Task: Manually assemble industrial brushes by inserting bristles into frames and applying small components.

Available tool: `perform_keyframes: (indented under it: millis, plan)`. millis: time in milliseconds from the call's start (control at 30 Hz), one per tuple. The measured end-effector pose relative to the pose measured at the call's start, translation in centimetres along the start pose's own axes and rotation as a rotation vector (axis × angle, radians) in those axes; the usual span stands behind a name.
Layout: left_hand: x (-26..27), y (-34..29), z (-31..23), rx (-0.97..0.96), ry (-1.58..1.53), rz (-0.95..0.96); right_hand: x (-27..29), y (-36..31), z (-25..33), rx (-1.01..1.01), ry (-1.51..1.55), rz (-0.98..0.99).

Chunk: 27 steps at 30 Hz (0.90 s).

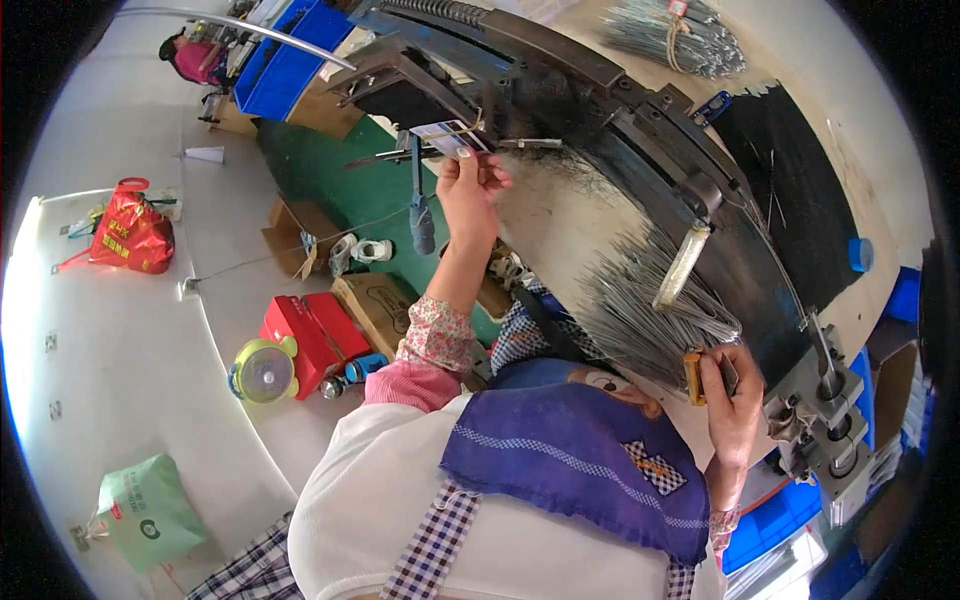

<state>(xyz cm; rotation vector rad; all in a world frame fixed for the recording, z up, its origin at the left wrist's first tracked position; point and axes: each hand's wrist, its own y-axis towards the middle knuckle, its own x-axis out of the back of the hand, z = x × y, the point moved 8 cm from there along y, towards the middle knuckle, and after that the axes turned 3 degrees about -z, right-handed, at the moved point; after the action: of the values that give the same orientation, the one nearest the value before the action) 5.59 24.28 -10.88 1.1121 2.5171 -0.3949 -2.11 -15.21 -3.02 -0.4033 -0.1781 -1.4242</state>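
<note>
A white top point(370, 480) fills the foreground; metal rods point(635, 320) slant across the desk point(555, 215) toward the nearer right hand point(736, 402), clasping a yellow-edged block point(694, 377); the left hand point(469, 195) meets a banded card point(438, 133), grip unclear.

purple apron point(560, 482), checked strap point(436, 540), floral cuff point(438, 334), silvery wires point(632, 312), green floor point(305, 168)

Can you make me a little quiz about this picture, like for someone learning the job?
1. True or false: the right hand holds a yellow-brown block.

2. Which is nearest the pale card?
A) the right hand
B) the left hand
C) the loose grey wires

3. Fill in: higher in the picture than the pale green bag is another bag, coloured ____.

Key: 1 true; 2 B; 3 red.
</note>
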Motion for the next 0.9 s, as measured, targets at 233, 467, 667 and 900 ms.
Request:
perform_keyframes:
  millis: [233,467,667,900]
  plan:
    - [0.2,0.1,-0.1,0.024,-0.028,0.0,-0.3,-0.3,0.8,-0.007,0.005,0.041]
    - [0.6,-4.3,-1.5,0.207,0.279,0.083,0.3,-0.8,0.2,0.028,0.048,-0.024]
    - [-3.6,-10.3,-11.3,-1.353,1.594,-0.125,-0.1,-0.7,-0.5,-0.032,0.048,0.029]
    - [12.7,1.4,-13.8,-0.485,1.778,-0.366,0.1,-0.7,0.3,0.066,0.097,0.02]
